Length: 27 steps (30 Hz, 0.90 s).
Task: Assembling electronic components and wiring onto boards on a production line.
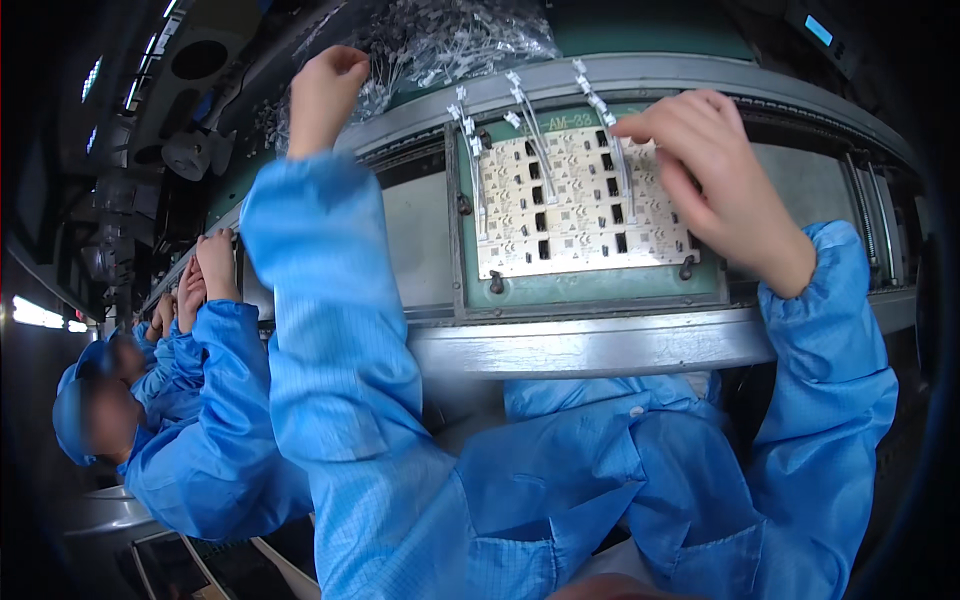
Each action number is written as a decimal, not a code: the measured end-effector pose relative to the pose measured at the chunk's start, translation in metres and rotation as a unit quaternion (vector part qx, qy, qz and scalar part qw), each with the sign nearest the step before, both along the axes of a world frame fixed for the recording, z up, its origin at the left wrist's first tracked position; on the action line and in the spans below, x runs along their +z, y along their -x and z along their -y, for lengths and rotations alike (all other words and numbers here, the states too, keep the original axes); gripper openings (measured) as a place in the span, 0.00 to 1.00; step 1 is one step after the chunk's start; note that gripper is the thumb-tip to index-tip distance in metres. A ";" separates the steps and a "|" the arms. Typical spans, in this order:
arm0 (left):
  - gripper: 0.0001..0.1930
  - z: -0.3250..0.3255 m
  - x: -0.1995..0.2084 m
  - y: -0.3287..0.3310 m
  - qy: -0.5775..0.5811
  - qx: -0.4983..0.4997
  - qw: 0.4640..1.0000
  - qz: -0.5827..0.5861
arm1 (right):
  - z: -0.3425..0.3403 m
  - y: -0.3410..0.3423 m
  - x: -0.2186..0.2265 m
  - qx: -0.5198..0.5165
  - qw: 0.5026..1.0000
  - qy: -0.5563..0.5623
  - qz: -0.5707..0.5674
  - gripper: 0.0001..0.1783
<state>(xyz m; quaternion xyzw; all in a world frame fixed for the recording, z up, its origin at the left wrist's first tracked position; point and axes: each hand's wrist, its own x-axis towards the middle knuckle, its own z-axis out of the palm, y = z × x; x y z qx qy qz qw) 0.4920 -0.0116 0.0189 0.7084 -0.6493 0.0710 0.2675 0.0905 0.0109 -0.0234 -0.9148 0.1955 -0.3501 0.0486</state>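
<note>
A cream circuit board panel (578, 215) with rows of black components lies in a green carrier (590, 287) on a metal conveyor. Several white cables with small connectors (537, 135) run across the board and over its far edge. My right hand (705, 160) hovers over the board's right part, fingers bent and thumb apart from the index finger. Its index fingertip is beside a white connector cable (617, 150); contact cannot be made out. My left hand (328, 95) is raised left of the board, fingers curled closed near the heap of white cables (450, 40). Whatever it holds is hidden.
The cable heap lies on clear plastic beyond the conveyor's far rail (660, 68). A silver near rail (590, 345) runs between me and the board. At left, a co-worker in a blue smock (215, 430) works along the same line, with more people beyond.
</note>
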 end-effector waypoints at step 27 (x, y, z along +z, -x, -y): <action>0.16 0.035 -0.041 -0.024 -0.035 0.050 0.922 -0.383 | 0.028 -0.024 0.004 -0.024 0.999 -0.027 -0.005 0.10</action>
